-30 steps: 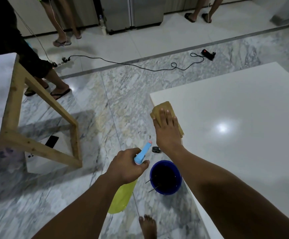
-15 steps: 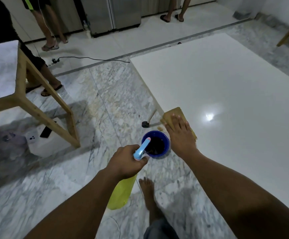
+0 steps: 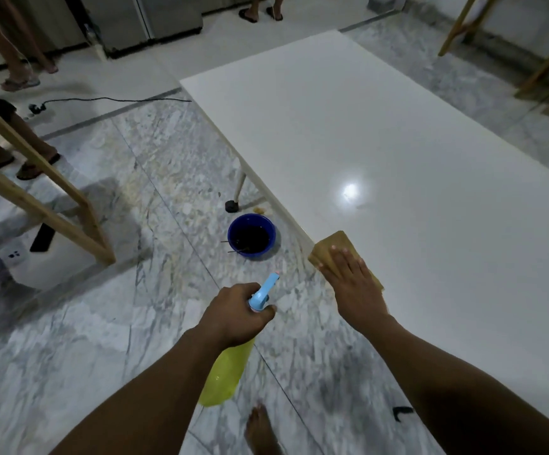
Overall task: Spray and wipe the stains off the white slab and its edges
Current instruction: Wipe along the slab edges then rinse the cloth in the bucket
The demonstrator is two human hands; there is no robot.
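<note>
My right hand (image 3: 351, 280) presses flat, fingers straight, on the tan cloth (image 3: 332, 246) at the white slab (image 3: 397, 152)'s near-left edge; my left hand (image 3: 237, 313) grips the spray bottle (image 3: 227, 369). I should wrap cloth over the rim, keeping pressure even.

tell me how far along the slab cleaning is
Done: the slab top looks glossy, with no stains visible. In hand: the right hand presses a cloth flat at the slab's edge; the left hand grips the bottle beside it. Left: the edge faces, which barely show here.
</note>
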